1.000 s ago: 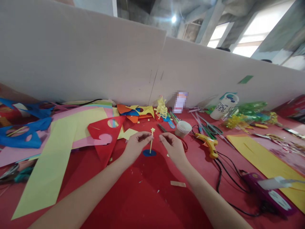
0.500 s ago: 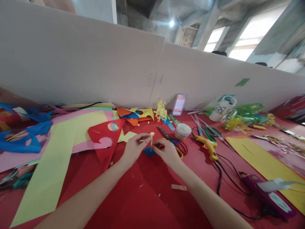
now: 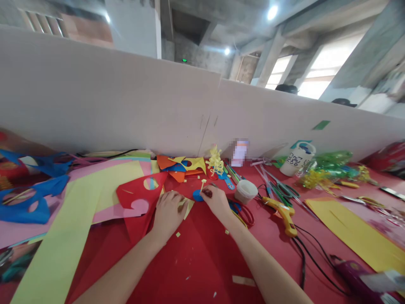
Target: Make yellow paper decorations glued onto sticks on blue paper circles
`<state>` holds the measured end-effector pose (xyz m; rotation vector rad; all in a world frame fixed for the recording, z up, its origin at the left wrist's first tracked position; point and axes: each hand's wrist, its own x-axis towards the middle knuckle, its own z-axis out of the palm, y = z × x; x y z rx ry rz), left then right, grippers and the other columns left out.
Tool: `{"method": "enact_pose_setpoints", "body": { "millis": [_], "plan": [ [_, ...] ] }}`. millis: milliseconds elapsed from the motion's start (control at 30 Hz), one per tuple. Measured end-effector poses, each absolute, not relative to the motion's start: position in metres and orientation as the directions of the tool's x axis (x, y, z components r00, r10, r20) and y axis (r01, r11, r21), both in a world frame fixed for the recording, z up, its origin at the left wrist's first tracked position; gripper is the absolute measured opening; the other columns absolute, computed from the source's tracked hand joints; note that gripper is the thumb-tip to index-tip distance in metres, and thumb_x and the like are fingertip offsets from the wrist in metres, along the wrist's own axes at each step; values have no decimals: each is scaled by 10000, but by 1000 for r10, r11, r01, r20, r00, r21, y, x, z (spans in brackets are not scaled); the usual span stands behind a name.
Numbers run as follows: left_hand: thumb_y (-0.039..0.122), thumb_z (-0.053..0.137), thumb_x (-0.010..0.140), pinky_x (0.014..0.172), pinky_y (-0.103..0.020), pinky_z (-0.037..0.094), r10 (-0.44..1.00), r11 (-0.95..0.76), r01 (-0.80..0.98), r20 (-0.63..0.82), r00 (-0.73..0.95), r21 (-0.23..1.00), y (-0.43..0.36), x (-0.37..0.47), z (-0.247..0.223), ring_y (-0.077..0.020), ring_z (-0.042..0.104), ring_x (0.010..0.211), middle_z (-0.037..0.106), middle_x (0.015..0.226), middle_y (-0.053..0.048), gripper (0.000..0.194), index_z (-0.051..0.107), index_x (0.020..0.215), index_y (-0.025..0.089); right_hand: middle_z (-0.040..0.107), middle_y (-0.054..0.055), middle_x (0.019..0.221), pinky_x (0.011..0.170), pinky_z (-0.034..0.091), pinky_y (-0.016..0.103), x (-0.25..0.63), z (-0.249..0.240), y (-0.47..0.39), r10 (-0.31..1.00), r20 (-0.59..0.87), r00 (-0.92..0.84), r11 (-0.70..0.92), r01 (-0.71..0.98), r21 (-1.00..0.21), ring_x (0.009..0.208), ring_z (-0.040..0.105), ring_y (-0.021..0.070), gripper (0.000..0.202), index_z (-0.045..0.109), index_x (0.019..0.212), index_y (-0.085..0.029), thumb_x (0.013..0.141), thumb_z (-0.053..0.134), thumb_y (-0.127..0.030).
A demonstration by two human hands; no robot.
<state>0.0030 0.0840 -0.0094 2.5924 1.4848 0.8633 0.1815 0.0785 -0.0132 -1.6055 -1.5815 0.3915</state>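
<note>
My left hand (image 3: 171, 213) rests low over the red tabletop, its fingers curled onto a small yellow paper piece (image 3: 189, 209) that sticks out past the fingertips. My right hand (image 3: 218, 202) has thumb and fingers pinched at the lower part of a thin pale-yellow stick (image 3: 202, 185). This stick stands upright on a round blue disc (image 3: 197, 195) and carries a small pale-yellow piece at its top. Tiny yellow squares (image 3: 177, 234) lie scattered near both hands. A yellow curly ornament (image 3: 215, 160) stands just behind.
To the left lie a red cut-out sheet (image 3: 139, 190) and long yellow paper (image 3: 69, 228). A white cup (image 3: 246, 191), scissors (image 3: 248, 213) and a yellow glue gun (image 3: 283, 213) are at right, with cords running to a purple power strip (image 3: 357, 274). A white partition (image 3: 104, 105) stands behind.
My left hand has left the top of the stick and come down left onto the yellow paper piece, which has shifted nearer. My right hand stays at the stick. The view has tilted up.
</note>
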Motion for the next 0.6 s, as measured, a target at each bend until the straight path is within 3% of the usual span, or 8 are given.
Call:
{"method": "enact_pose_setpoints", "body": {
  "millis": [200, 400, 500, 600],
  "plan": [
    [324, 471, 827, 879, -438, 401, 772, -566, 769, 519, 367, 298, 84, 3, -10, -259, 530, 928, 608, 934, -94, 231, 635, 875, 169, 677, 18, 705, 603, 488, 236, 184, -8, 78, 952, 264, 155, 82, 702, -708, 637, 636, 149, 64, 608, 746, -178, 683, 606, -172],
    [315, 474, 830, 887, -458, 415, 764, -542, 787, 563, 316, 294, 85, 1, -18, -267, 517, 972, 579, 985, -112, 228, 625, 923, 173, 643, 8, 647, 586, 462, 257, 232, 29, 75, 942, 197, 271, -111, 806, -581, 617, 616, 168, 76, 564, 684, -197, 662, 630, -226],
    [312, 487, 820, 884, -467, 422, 758, -537, 794, 577, 305, 286, 83, 1, -17, -272, 509, 979, 575, 979, -109, 225, 619, 941, 175, 657, 70, 764, 658, 457, 312, 279, 55, 89, 887, 194, 419, -283, 825, -489, 733, 626, 228, 186, 579, 772, -181, 678, 626, -334],
    [302, 489, 818, 881, -470, 429, 771, -521, 803, 564, 297, 289, 80, 2, -14, -285, 499, 998, 568, 1003, -125, 235, 623, 947, 158, 601, 217, 1027, 838, 398, 417, 321, 69, 116, 804, 218, 553, -445, 803, -397, 1018, 541, 351, 453, 582, 939, -91, 625, 675, -405]
  ]
}}
